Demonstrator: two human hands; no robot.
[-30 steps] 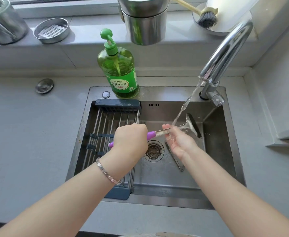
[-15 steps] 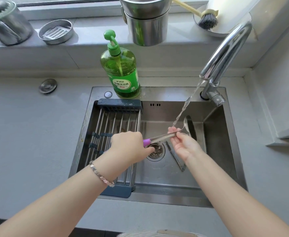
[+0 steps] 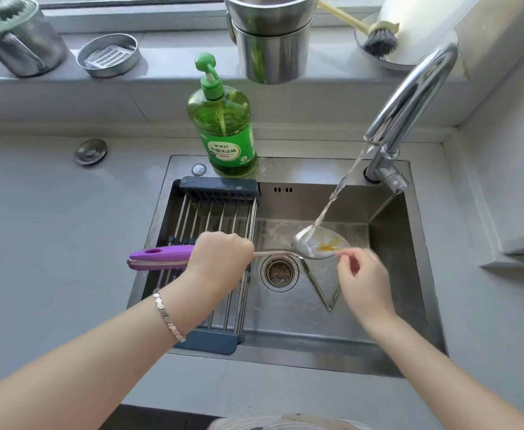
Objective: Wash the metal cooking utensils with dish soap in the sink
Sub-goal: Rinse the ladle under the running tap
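Observation:
My left hand [image 3: 220, 259] grips a metal spatula by its purple handle [image 3: 161, 257] and holds it level over the sink [image 3: 285, 333]. The spatula's shiny blade [image 3: 319, 245] faces up under the running water, with an orange smear on it. My right hand [image 3: 363, 280] hovers at the blade's near right edge, fingers loosely curled, fingertips at or just off the rim. A second metal utensil [image 3: 324, 282] lies on the sink floor beneath. The green dish soap bottle [image 3: 223, 122] stands on the sink's back rim.
The faucet [image 3: 409, 107] arcs in from the right, pouring water [image 3: 338, 190]. A wire drain rack [image 3: 211, 237] spans the sink's left half. The drain strainer [image 3: 279, 271] is mid-sink. Steel pots [image 3: 270, 35], a mug [image 3: 15, 38], a small dish [image 3: 108, 55] and a brush [image 3: 378, 38] line the sill.
The spatula has turned so its blade lies flat and face up under the stream. My right hand has let go of the shaft and moved to the blade's right edge.

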